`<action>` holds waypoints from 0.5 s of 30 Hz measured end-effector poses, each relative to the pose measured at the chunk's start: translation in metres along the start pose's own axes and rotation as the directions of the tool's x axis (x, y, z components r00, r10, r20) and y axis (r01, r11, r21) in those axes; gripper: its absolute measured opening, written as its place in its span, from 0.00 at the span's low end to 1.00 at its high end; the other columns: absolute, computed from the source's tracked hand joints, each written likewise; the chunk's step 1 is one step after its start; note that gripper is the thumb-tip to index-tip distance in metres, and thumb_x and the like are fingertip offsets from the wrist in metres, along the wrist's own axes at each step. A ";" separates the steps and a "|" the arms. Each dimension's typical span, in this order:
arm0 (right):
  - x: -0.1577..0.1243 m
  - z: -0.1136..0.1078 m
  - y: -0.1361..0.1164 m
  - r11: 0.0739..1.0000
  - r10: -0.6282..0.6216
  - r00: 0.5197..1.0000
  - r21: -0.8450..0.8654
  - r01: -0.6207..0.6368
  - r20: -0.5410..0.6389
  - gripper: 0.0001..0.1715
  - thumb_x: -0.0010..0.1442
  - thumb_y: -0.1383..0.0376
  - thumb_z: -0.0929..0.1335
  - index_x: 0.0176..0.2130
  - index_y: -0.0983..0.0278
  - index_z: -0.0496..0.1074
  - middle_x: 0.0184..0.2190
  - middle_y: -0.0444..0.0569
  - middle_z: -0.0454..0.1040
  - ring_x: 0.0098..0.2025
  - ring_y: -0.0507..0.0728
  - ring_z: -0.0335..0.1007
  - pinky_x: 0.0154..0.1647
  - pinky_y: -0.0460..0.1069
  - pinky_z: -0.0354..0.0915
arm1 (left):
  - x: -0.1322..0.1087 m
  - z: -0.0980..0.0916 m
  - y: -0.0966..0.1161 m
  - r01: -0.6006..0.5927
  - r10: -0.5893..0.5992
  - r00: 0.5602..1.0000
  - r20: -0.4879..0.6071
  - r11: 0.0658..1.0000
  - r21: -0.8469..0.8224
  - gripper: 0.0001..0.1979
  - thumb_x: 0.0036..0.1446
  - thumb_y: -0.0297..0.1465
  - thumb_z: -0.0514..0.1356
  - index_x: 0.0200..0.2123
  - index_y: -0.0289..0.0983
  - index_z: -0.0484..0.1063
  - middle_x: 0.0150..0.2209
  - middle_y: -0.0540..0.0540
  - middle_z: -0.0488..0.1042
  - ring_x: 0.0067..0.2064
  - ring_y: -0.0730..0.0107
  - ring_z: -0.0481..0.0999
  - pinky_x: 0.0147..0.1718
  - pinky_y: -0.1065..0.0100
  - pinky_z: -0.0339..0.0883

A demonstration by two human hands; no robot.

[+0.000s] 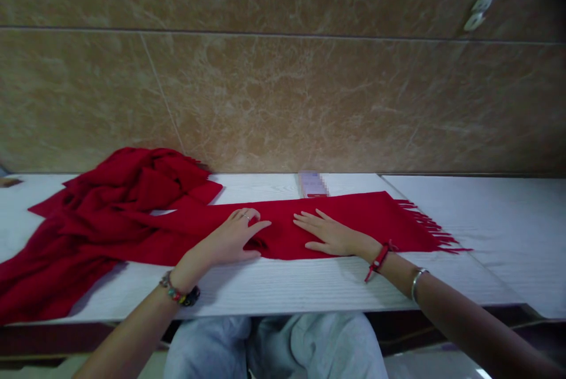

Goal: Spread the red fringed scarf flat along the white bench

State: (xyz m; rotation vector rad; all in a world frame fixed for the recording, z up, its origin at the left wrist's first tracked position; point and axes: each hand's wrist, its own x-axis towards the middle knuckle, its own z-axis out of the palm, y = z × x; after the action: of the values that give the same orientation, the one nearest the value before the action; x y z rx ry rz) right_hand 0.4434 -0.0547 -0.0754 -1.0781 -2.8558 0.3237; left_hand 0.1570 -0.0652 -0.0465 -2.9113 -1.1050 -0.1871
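A long red scarf (pixel 354 214) lies along the white table, its fringed end spread flat toward the right. On its middle stretch, my right hand (pixel 329 233) rests palm down with the fingers stretched out to the left. My left hand (pixel 234 237) lies on the scarf just left of it, fingers bent and thumb apart, beside a small raised fold in the cloth. No thing shows in either hand. To the left, the rest of the red cloth is bunched into a loose heap (pixel 132 184), and part of it reaches the front edge.
The white table (pixel 309 290) runs along a brown marbled tile wall (pixel 283 102). A small blurred card or packet (pixel 313 183) lies behind the scarf, near the wall. A brown object (pixel 9 181) sits at the far left. A white fitting (pixel 477 13) is on the wall, upper right.
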 end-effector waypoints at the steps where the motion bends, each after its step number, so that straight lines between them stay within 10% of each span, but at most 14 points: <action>1: 0.000 0.000 0.000 1.000 -0.002 1.000 0.000 0.002 -0.007 0.36 0.60 0.48 0.54 0.61 0.59 0.43 0.62 0.48 0.44 0.63 0.60 0.35 0.61 0.61 0.33 | -0.008 -0.001 -0.002 0.019 -0.019 1.000 0.001 1.000 0.022 0.27 0.49 0.37 0.59 0.54 0.41 0.60 0.48 0.41 0.62 0.50 0.57 0.61 0.50 0.58 0.54; 8: -0.001 0.003 0.003 1.000 -0.004 0.999 0.014 0.005 -0.037 0.36 0.59 0.47 0.55 0.61 0.57 0.44 0.62 0.47 0.45 0.63 0.60 0.37 0.61 0.62 0.35 | -0.064 -0.002 -0.023 0.056 -0.054 0.993 0.106 0.998 -0.017 0.25 0.54 0.23 0.48 0.55 0.43 0.57 0.48 0.45 0.65 0.48 0.68 0.65 0.47 0.69 0.60; 15: 0.001 0.006 0.006 0.999 -0.006 0.999 0.032 0.007 -0.041 0.36 0.58 0.47 0.56 0.61 0.57 0.45 0.62 0.47 0.46 0.62 0.60 0.38 0.60 0.62 0.35 | -0.064 -0.006 -0.039 0.193 -0.193 0.981 0.000 0.978 0.075 0.14 0.58 0.32 0.48 0.46 0.36 0.66 0.44 0.42 0.67 0.45 0.65 0.67 0.46 0.66 0.61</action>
State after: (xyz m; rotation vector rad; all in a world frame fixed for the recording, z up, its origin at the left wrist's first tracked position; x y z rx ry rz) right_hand 0.4453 -0.0506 -0.0824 -1.0572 -2.8078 0.3419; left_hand 0.0833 -0.0788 -0.0486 -2.7403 -1.3647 -0.1346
